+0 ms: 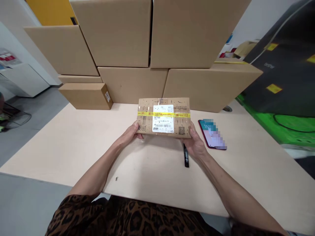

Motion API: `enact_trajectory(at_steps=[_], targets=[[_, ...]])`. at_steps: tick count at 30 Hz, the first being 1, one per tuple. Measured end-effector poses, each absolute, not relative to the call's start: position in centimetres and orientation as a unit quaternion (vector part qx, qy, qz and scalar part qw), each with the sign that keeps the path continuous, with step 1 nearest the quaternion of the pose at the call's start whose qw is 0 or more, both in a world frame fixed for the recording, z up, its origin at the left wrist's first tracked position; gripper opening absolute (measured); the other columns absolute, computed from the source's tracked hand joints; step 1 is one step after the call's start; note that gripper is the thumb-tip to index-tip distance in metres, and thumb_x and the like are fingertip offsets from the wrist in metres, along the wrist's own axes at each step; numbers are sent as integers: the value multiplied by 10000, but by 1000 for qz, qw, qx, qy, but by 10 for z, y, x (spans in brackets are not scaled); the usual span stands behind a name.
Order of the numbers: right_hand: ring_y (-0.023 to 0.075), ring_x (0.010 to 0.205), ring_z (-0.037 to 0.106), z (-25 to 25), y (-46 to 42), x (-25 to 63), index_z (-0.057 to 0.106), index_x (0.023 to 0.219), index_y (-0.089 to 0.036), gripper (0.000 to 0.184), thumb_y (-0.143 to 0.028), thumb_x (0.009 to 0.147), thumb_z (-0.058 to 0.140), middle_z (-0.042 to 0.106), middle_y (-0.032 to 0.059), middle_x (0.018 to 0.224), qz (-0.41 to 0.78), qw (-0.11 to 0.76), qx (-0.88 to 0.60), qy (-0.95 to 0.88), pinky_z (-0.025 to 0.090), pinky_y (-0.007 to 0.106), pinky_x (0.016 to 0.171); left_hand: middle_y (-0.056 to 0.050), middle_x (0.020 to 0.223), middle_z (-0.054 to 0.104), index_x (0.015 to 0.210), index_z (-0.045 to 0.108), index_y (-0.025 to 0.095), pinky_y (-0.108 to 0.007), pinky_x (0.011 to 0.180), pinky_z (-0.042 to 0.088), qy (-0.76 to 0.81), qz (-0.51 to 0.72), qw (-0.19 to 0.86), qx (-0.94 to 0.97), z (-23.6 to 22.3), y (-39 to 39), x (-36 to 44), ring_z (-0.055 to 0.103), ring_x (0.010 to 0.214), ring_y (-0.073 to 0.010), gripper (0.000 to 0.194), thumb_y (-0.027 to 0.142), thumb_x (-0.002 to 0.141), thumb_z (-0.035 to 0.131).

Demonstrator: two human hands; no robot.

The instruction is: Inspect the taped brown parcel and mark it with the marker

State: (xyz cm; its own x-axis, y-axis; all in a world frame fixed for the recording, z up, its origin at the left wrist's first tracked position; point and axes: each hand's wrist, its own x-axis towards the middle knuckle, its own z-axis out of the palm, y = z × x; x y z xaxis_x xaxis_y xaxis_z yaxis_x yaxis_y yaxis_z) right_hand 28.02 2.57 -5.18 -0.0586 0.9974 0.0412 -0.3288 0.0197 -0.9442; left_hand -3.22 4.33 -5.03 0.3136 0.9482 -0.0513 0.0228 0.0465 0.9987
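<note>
Between both hands I hold a small cardboard parcel (147, 126) with a white shipping label (163, 126) and a band of yellow tape across its face. The label's print appears upside down to me. My left hand (133, 131) grips the left end, thumb on the face and fingers tucked underneath. At the right end, my right hand (196, 141) clasps the lower corner in the same way. Just under the parcel, beside my right hand, lies a black marker-like object (186, 158), its upper end hidden. A phone with a lit screen (209, 136) rests to the right.
Large cardboard boxes (133, 83) are stacked along the back of the pale table (73, 141). In front of them at left lies a flatter brown box (85, 96). A dark panel with yellow stickers (261, 75) and a green surface (292, 127) are beyond the right edge.
</note>
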Motion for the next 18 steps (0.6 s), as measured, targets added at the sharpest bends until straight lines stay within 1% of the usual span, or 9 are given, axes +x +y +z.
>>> enact_trajectory(at_steps=[3,4,6,7,9,11,13,15,18], targets=[[377,1404,663,-49,26,282,645,1426,-397,694,-627,797,827,680,14,1569,600,550,-397,-425,656,549,1011,-77,677,726,882,764,181,-313,655,611,470,395,565,552,-49,45,-34,699,631,-199,950,1078,725,493],[373,1385,675,-48,27,282,662,1400,-390,643,-609,815,813,699,12,1542,599,551,-398,-423,659,547,1002,-80,684,730,895,768,185,-306,615,586,474,401,553,556,-47,45,-34,680,612,-194,955,1081,724,486],[373,1340,702,-48,28,283,698,1341,-373,545,-614,856,764,752,21,1461,603,555,-393,-417,659,563,985,-106,805,781,1001,795,211,-315,607,570,460,416,528,580,-44,45,-35,686,661,-206,930,1057,758,497],[376,1316,714,-48,29,283,713,1315,-368,511,-631,877,734,777,26,1416,609,554,-391,-411,657,579,977,-123,910,810,1071,804,230,-332,642,587,444,425,516,596,-42,45,-34,714,736,-227,910,1039,781,506],[380,1274,736,-49,31,283,733,1281,-370,485,-680,912,678,811,32,1339,626,548,-388,-397,650,608,965,-142,1141,825,1191,803,259,-387,791,635,412,441,503,619,-40,44,-34,762,986,-292,881,1006,814,528],[378,1246,747,-50,32,282,750,1265,-374,519,-747,922,642,830,36,1278,635,543,-391,-387,644,615,960,-145,1302,800,1277,788,256,-446,983,631,399,452,497,624,-40,43,-33,719,1258,-347,877,976,830,566],[370,1220,751,-51,32,280,773,1245,-366,583,-817,909,619,840,45,1206,625,545,-400,-391,641,601,962,-148,1395,770,1336,766,232,-474,1098,593,412,462,496,609,-42,41,-32,665,1387,-362,871,937,847,612],[356,1177,755,-52,30,279,797,1233,-362,629,-856,896,604,837,48,1122,586,563,-412,-413,638,580,966,-164,1391,776,1339,760,195,-484,1112,587,432,473,504,579,-44,40,-30,690,1365,-365,867,908,860,641],[330,1163,742,-53,24,281,798,1289,-384,576,-796,925,629,813,39,1135,486,617,-414,-460,622,548,998,-188,1158,849,1193,805,143,-484,972,651,446,489,537,523,-46,41,-26,783,1177,-375,914,957,818,625]])
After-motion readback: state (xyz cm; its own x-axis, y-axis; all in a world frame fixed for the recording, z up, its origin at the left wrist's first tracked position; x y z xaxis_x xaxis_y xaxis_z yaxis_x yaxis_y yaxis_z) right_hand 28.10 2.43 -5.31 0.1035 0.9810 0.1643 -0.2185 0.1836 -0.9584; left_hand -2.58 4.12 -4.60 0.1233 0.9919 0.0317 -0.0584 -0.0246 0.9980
